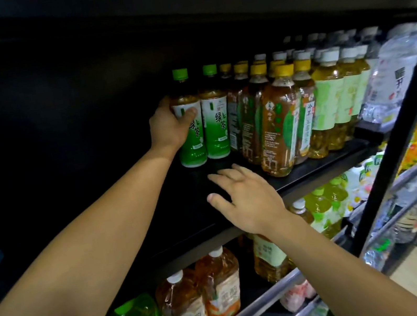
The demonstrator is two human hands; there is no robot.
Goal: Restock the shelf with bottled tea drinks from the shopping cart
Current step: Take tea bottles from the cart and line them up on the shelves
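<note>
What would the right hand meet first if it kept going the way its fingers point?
Probably the second green-cap tea bottle, just beyond the right hand; depth is unclear, so bare shelf may come first.

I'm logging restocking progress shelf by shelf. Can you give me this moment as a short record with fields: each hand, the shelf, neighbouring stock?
left hand: left hand wrapped around the green-capped, green-labelled plastic tea bottle, which stands upright
right hand: right hand open, empty, fingers spread above the shelf
shelf: black metal shelf, bare to the left of the held bottle
neighbour: second green-capped tea bottle directly beside the held one
further right: yellow-capped amber tea bottles, then white-capped bottles
</note>
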